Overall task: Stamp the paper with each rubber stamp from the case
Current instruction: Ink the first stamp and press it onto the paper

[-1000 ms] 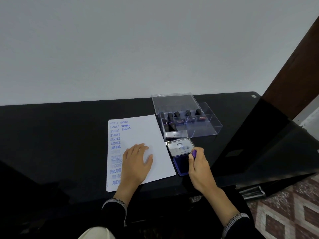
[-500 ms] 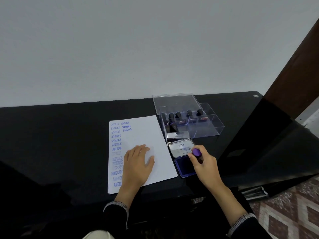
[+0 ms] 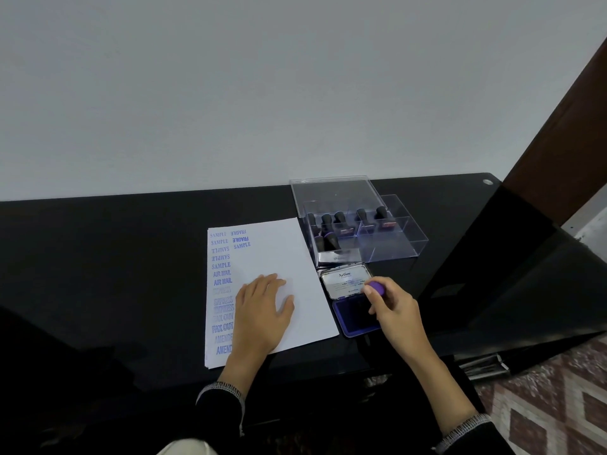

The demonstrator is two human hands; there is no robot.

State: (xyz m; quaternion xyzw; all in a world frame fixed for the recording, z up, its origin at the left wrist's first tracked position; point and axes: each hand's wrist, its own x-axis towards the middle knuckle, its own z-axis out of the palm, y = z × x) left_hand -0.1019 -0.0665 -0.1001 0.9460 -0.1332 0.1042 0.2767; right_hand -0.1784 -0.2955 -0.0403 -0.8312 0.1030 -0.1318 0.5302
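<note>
A white paper (image 3: pixel 279 251) lies on the black table (image 3: pixel 98 257), with blue stamped words down its left side and near its top. My left hand (image 3: pixel 259 313) rests flat on the paper's lower middle. My right hand (image 3: pixel 392 307) grips a rubber stamp with a purple top (image 3: pixel 377 288) over the open ink pad (image 3: pixel 353 315), whose silver lid (image 3: pixel 345 282) lies folded back. Whether the stamp face touches the blue pad is hidden by my fingers. Behind the pad stands a clear plastic case (image 3: pixel 404 244) holding several dark-handled stamps (image 3: pixel 328 239).
The case's clear lid (image 3: pixel 331 192) stands open against the grey wall. The table's right end drops off near a dark wooden panel (image 3: pixel 558 142), with patterned floor tiles (image 3: pixel 558 405) below. The table's left half is bare black surface.
My right hand has shifted slightly right and away from me with the stamp, so the purple top now shows above my fingers. My left hand has stayed on the paper.
</note>
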